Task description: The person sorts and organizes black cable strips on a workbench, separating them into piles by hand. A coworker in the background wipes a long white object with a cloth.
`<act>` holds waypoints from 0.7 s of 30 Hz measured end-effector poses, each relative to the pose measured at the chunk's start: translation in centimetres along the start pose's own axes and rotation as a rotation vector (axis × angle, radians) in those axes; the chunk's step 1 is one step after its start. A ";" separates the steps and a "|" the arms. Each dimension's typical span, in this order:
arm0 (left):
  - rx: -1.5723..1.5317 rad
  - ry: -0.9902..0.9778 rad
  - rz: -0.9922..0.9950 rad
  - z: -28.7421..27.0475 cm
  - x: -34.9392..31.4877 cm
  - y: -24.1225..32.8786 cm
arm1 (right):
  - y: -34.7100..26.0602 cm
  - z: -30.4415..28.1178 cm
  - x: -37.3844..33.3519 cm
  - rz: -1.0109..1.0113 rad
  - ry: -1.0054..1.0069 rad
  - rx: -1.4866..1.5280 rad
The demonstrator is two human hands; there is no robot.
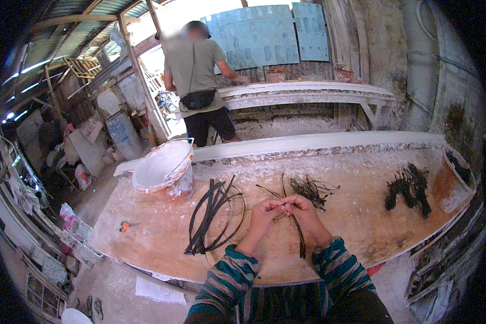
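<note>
My left hand point(262, 216) and my right hand point(306, 214) meet over the middle of the wooden table, fingertips pinched together. Between them they hold a thin black strip point(302, 245), part of which hangs below my right hand toward my body. Another end sticks out beyond the fingers; whether it is the same strip I cannot tell. To the left lies a loose looped bundle of long black strips point(202, 221). Just past my right hand is a tangled pile of short black strips point(312, 189). Farther right lie dark knotted bundles point(410, 189).
A plaster-crusted bucket point(164, 171) stands at the table's far left, near an orange-handled tool point(125, 226). An orange bucket point(452, 186) with dark strips sits at the right end. A long white moulding point(318, 141) runs along the far edge. Beyond, a person point(197, 75) stands at another bench.
</note>
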State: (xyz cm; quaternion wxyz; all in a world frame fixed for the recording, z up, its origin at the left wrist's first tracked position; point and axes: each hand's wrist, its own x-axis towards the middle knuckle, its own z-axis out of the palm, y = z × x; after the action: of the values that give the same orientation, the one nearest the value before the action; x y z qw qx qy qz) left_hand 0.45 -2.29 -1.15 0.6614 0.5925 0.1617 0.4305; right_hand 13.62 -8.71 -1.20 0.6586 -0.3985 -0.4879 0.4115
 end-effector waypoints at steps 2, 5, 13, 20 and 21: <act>0.023 0.018 -0.028 -0.2 0.0 0.0 | 0.2 -0.1 0.0 0.052 0.030 -0.024; -0.004 -0.019 -0.032 -0.4 0.2 -0.1 | 0.3 -0.3 0.1 -0.015 -0.025 -0.037; -0.097 -0.106 -0.045 -0.8 0.3 -0.4 | -0.2 -0.3 0.1 -0.037 -0.085 0.013; -0.095 -0.100 -0.052 -1.1 0.6 -1.2 | -0.3 0.1 -0.1 0.063 -0.119 0.349; -0.115 -0.104 -0.051 -1.1 0.6 -1.2 | -0.3 0.1 0.0 0.066 -0.123 0.360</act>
State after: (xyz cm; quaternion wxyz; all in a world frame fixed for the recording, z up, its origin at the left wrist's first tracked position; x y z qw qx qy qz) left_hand 0.45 -1.02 -2.40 0.7127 0.5708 0.1172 0.3905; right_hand 13.60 -8.84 -0.91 0.6743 -0.2642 -0.4325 0.5370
